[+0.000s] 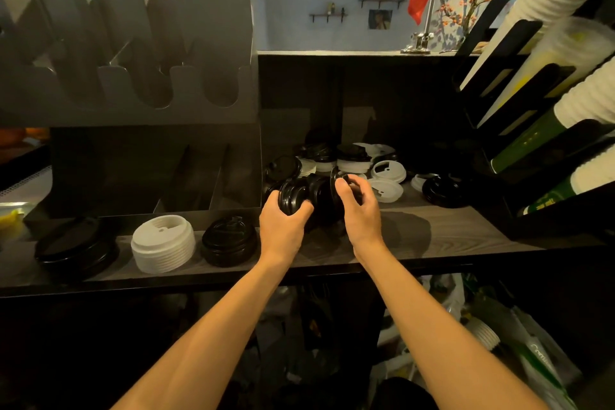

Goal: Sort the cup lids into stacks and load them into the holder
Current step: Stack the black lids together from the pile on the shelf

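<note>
Both forearms reach forward over the shelf [432,233] edge, their upper parts cut off by the bottom of the view. Left hand [283,226] curls its fingers round one end of a row of black lids [319,200] turned on its side. Right hand [361,206] pinches the other end, fingers bent. Row is just right of the grey holder [133,76], in front of loose lids [352,160]. Whether it rests on the shelf cannot be told. Lid count is lost in shadow. White stack [163,243] stands at left, beside a black stack [229,240].
</note>
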Demonstrator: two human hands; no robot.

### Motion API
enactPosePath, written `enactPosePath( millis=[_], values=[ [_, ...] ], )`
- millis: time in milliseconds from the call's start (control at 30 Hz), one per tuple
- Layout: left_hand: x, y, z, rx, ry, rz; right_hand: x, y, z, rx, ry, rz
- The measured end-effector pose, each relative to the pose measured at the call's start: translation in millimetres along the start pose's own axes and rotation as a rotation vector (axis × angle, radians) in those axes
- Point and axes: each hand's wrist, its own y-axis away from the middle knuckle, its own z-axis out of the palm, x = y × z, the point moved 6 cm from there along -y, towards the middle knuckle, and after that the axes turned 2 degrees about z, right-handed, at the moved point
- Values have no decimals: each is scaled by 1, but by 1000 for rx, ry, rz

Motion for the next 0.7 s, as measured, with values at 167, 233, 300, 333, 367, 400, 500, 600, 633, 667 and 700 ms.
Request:
enactPosePath(
  millis=[167,233,300,333,367,400,500,600,633,667,700],
  values=[
    [0,-2,8,-48,-22,-34,-2,-7,-12,-3,110,-28],
    [-3,-4,10,-43,-33,-44,3,-15,-22,35,216,-39],
    [-10,-8,12,-36,-16,-60,14,-23,-31,67,320,19],
    [-12,-9,12,-31,-7,-64,21,-27,-33,77,366,54],
    [-14,-10,12,-20,14,-79,27,-30,-34,79,402,71],
    [-17,-11,10,-3,46,-94,29,-31,-32,79,420,69],
    [-17,-10,6,19,149,-136,19,-28,-30,128,378,-7],
    [-17,-9,5,2,266,-181,-5,-15,-21,102,350,-220],
    [-19,-10,6,-2,309,-210,-13,-9,-13,38,372,-307],
    [-16,-10,6,-7,349,-219,-18,-3,-4,-29,414,-379],
    [-15,-11,6,-15,368,-225,-20,2,5,-82,457,-429]
  ],
)
